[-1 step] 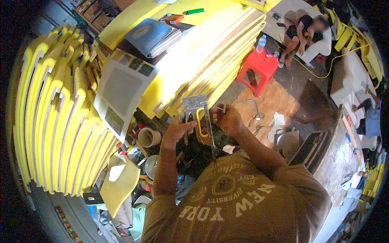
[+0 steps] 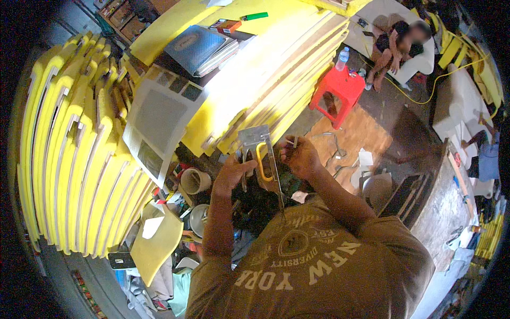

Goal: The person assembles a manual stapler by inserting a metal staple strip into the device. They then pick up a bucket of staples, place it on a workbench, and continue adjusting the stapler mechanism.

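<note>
Head view shows the right hand [image 2: 300, 158] pinching a small pale stick [image 2: 295, 142] between its fingers, while the left hand [image 2: 232, 173] is curled with its thumb beside a yellow-handled metal tool [image 2: 259, 159] that sits between the two hands, though whether it grips the tool I cannot tell. Just beyond rises a stack of yellow-edged panels [image 2: 311, 80] bearing a blue binder [image 2: 192, 47]; to its right a clear bottle [image 2: 343, 58] stands on a red stool [image 2: 346, 87], and farther off sits another person [image 2: 394, 49].

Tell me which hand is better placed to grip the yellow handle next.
Probably the left hand: it appears right beside the yellow handle, whereas the right hand looks farther away and holds a thin white stick.
</note>
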### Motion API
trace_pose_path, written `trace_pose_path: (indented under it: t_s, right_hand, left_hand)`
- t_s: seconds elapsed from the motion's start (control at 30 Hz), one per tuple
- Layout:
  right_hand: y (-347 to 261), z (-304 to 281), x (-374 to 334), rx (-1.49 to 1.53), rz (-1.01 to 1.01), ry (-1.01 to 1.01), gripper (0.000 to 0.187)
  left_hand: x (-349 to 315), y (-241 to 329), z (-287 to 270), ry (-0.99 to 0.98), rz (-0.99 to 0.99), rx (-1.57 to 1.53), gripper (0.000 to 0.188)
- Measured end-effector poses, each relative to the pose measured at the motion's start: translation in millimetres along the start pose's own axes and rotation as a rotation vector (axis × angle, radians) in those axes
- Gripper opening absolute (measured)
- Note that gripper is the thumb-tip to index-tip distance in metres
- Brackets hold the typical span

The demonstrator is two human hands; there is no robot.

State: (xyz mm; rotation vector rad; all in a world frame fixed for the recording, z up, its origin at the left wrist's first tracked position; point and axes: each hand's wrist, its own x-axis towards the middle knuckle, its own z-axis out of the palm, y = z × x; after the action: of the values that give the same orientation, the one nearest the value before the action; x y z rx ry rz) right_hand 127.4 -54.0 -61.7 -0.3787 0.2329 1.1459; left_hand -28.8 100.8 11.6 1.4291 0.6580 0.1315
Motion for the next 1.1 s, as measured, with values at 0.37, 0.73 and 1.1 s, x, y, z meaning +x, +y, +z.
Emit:
trace_pose_path:
  t_s: [0.37,0.73,1.1]
  right_hand:
    - [-44,-15,-12,0.153,-0.184,-0.397,0.028]
    - [-99,-75,-43,0.176,-0.457,-0.213,0.032]
    - [-119,-101,-69,0.179,-0.540,-0.109,0.030]
  left_hand:
    - [-10,-6,12,0.141,-0.061,-0.064,0.045]
    - [42,-22,20,-0.109,0.032,-0.140,0.056]
    - [60,9,75,-0.282,0.024,0.041,0.045]
